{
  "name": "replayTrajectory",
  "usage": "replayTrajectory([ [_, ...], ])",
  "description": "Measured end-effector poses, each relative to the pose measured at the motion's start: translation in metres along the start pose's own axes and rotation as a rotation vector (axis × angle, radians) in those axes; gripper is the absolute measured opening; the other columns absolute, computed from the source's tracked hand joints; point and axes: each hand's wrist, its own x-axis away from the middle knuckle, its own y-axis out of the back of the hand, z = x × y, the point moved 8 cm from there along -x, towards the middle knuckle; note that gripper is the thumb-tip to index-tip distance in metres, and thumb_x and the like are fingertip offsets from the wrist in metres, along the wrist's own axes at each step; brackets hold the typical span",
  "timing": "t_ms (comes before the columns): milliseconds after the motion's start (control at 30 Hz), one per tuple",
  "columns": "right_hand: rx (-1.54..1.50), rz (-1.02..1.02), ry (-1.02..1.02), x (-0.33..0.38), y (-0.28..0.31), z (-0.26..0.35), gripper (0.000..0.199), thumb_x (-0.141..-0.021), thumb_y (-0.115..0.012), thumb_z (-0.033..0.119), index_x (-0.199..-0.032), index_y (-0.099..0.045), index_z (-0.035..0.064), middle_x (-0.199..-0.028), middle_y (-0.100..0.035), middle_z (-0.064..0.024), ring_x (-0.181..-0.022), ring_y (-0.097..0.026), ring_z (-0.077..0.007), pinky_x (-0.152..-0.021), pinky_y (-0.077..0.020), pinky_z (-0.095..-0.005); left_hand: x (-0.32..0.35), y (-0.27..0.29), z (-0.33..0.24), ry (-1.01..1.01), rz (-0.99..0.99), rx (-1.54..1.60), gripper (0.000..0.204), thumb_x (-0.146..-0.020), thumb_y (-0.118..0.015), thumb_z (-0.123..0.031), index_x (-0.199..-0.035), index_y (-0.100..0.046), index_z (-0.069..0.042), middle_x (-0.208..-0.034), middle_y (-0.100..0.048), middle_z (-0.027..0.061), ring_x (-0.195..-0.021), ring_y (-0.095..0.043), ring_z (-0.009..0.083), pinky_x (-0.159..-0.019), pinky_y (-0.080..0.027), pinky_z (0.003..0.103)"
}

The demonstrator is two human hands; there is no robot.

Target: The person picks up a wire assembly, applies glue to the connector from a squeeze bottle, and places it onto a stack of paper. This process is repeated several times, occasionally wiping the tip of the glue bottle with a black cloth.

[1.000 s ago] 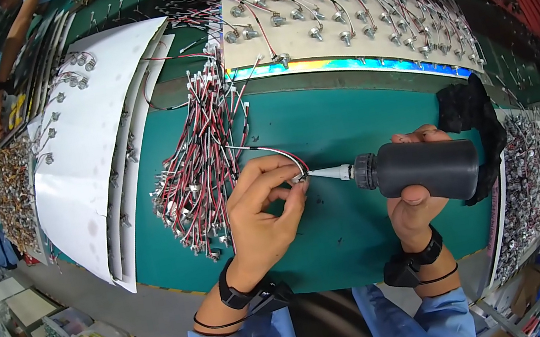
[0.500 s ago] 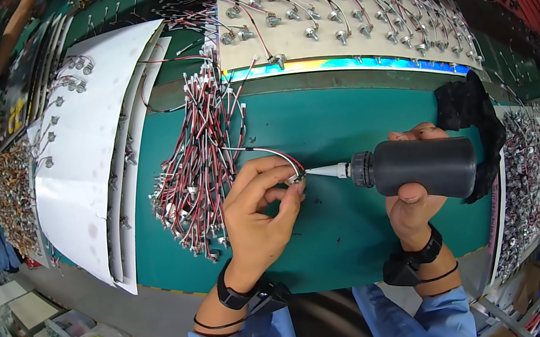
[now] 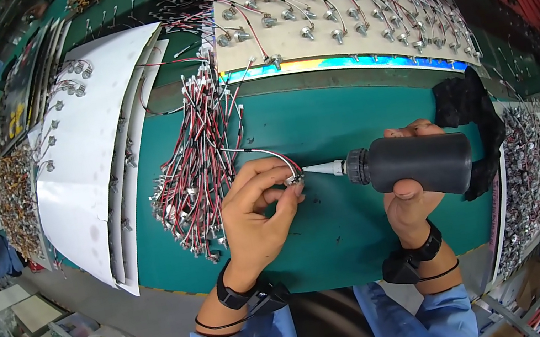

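Left hand (image 3: 252, 211) pinching a wired potentiometer (image 3: 296, 180) over the green mat (image 3: 342, 249), right hand (image 3: 408, 216) wrapped around the black squeeze bottle (image 3: 421, 165), nozzle (image 3: 323, 170) right beside the part! Squeeze too hard and liquid could flood it.

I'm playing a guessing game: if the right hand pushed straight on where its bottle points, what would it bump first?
The bottle in the right hand would probably meet the small wired part in the left hand first; depth is hard to judge.
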Motion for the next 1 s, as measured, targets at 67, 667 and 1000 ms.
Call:
replayTrajectory([
  [67, 0.006, 0.004, 0.015, -0.002, 0.001, -0.003, 0.074, -0.063, -0.079, 0.032, -0.114, -0.038, -0.0020, -0.106, -0.047, -0.0124, -0.091, -0.055, -0.0234, -0.083, -0.0470, -0.0372, -0.001, 0.001, 0.000, 0.003, 0.004, 0.017, 0.023, -0.073, -0.056, 0.014, -0.095, -0.057, 0.008, -0.101, -0.051, 0.0125, -0.080, -0.058, 0.0137, -0.067, -0.055, 0.023],
  [667, -0.096, -0.242, -0.390, -0.024, 0.041, -0.071, 0.023, -0.088, -0.054, 0.029, -0.084, -0.049, 0.0075, -0.072, -0.049, 0.0007, -0.058, -0.040, -0.0059, -0.052, -0.0329, -0.0216, -0.047, 0.217, -0.175, -0.345, -0.552, -0.370, 0.020, -0.079, -0.055, 0.001, -0.098, -0.057, 0.007, -0.088, -0.058, 0.0121, -0.078, -0.060, 0.0174, -0.065, -0.052, 0.029],
  [1000, -0.014, -0.299, -0.394, -0.026, 0.029, -0.063, 0.023, -0.088, -0.054, 0.030, -0.083, -0.049, 0.0080, -0.070, -0.047, 0.0016, -0.057, -0.037, -0.0052, -0.052, -0.0314, -0.0208, -0.157, 0.360, -0.122, -0.151, -0.688, -0.850, 0.020, -0.072, -0.063, -0.011, -0.087, -0.065, 0.002, -0.073, -0.064, 0.0143, -0.063, -0.063, 0.0225, -0.063, -0.051, 0.030],
])
